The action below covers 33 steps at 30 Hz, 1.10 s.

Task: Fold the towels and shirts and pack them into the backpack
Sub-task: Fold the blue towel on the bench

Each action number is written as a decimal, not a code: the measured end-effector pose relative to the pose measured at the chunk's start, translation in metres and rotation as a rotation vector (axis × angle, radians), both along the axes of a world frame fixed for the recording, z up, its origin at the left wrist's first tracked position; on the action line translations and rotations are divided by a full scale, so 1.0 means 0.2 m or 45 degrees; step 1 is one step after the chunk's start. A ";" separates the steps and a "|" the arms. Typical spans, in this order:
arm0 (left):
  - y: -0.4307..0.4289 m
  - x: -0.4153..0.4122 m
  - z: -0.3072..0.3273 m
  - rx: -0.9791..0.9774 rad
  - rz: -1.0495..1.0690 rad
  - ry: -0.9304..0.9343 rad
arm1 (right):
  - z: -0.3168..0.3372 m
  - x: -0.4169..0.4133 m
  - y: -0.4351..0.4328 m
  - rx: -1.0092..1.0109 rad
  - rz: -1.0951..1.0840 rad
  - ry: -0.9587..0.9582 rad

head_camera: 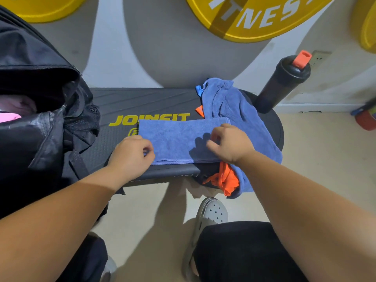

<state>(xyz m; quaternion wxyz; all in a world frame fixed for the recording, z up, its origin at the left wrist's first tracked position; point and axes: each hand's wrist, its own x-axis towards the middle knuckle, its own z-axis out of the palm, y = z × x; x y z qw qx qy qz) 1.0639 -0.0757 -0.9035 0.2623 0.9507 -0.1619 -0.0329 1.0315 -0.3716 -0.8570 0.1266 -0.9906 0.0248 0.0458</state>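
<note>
A blue towel (177, 139) lies folded into a flat rectangle on the black step board (142, 100). My left hand (130, 155) pinches its near left corner. My right hand (230, 143) grips its right end with curled fingers. A second blue towel (230, 102) lies crumpled at the board's right end, over an orange and black shirt (225, 178) that hangs off the front edge. The black backpack (38, 127) stands open at the left, with pink cloth (10, 117) inside.
A black shaker bottle (284, 82) with an orange cap stands at the board's far right by the wall. Yellow weight plates (254, 19) lean on the wall. My grey clog (209, 216) and knees are below on the beige floor.
</note>
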 end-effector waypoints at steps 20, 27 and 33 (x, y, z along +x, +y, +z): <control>-0.23 0.17 -0.23 0.534 -0.017 0.028 | -0.39 0.11 0.03 -0.354 -0.194 0.094; -0.20 0.18 -0.23 0.408 -0.029 0.025 | -0.33 0.13 0.12 -0.459 -0.135 0.009; -0.07 0.18 -0.20 0.340 0.144 0.056 | -0.36 0.22 0.40 -0.264 0.033 -0.004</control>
